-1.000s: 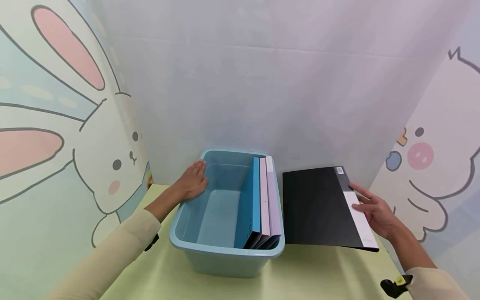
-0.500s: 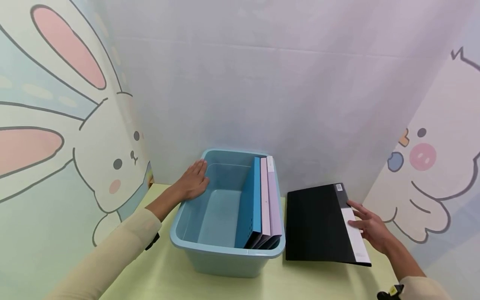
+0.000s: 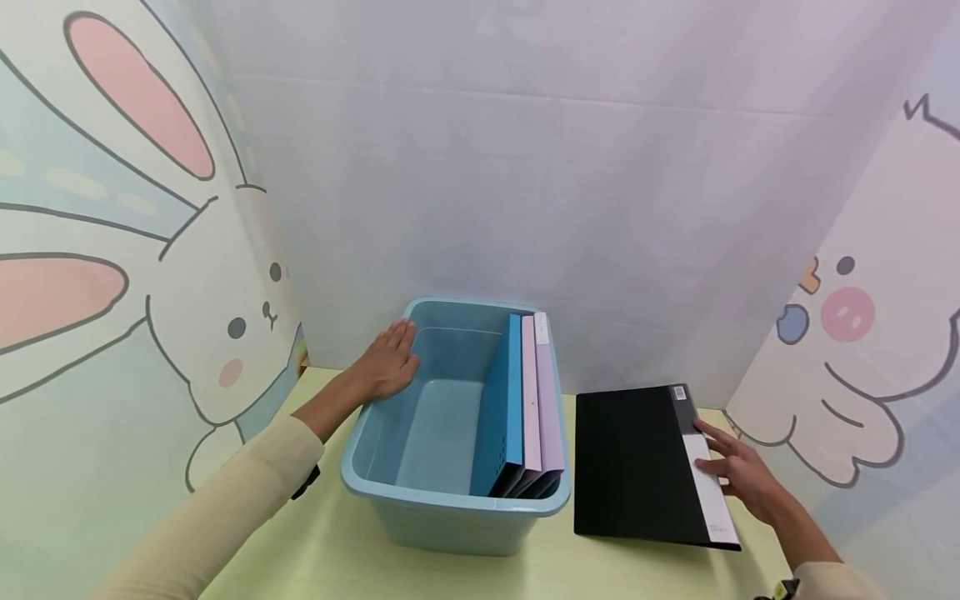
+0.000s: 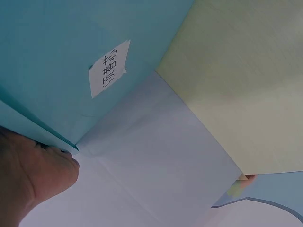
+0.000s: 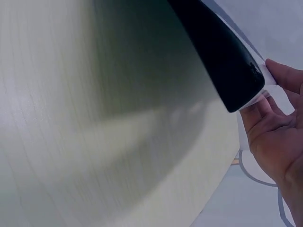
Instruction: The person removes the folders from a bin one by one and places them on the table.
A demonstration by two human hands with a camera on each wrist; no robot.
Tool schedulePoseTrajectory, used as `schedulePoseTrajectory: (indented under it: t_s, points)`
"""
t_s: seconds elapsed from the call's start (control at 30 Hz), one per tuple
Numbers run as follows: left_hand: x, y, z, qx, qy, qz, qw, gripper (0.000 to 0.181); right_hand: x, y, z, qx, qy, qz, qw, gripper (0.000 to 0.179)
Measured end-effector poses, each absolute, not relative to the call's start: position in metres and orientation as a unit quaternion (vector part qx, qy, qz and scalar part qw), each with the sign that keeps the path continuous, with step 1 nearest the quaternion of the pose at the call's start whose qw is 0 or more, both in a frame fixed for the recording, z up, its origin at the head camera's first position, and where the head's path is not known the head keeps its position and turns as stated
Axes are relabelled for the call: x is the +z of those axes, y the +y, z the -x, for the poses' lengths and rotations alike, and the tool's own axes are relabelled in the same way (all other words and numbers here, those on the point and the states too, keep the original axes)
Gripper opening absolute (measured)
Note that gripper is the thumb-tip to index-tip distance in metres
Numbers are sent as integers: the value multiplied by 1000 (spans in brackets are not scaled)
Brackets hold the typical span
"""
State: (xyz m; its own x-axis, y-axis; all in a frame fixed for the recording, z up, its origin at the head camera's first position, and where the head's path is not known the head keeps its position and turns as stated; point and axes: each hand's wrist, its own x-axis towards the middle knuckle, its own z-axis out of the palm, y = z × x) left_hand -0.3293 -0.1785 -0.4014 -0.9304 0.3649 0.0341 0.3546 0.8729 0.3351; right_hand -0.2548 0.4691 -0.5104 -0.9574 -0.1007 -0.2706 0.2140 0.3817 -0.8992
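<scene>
My right hand (image 3: 742,475) pinches a black binder (image 3: 637,467) by its white-labelled spine, thumb on top and fingers underneath. The binder lies nearly flat over the table right of the bin. In the right wrist view, the spine end of the black binder (image 5: 236,80) stands above the tabletop and casts a shadow. My left hand (image 3: 384,362) rests on the left rim of a light blue plastic bin (image 3: 450,500), fingers fairly straight. Along the bin's right wall stand a blue binder (image 3: 498,417), a pink binder (image 3: 531,400) and a purple binder (image 3: 550,400).
A pale yellow-green table (image 3: 315,533) carries everything. A whitish curtain (image 3: 480,192) hangs right behind. Side panels show a cartoon rabbit (image 3: 217,333) at left and another white cartoon figure (image 3: 840,375) at right. A white label (image 4: 109,70) with handwriting sticks to the bin's outer side.
My right hand has lowered the black binder toward the table, bringing it down and nearer. My left hand stays on the bin's rim, and the bin with its binders has not moved.
</scene>
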Motion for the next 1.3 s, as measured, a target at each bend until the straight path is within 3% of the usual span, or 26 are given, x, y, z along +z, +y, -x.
schedulePoseTrajectory:
  t_s: [0.33,0.63,1.03,1.3]
  points:
    - [-403,-178,330,167,968,-185,14,72,-529,475,254,-468,874,-58,113,77]
    - [-402,-178,328,171,968,-184,13,72,-547,471,247,-302,953,-35,13,55]
    - [-401,-179,328,169,968,-187,13,72,-591,490,270,-244,968,-18,-58,52]
    - [-402,-179,329,167,968,-185,13,73,-568,437,253,-220,973,-36,-57,55]
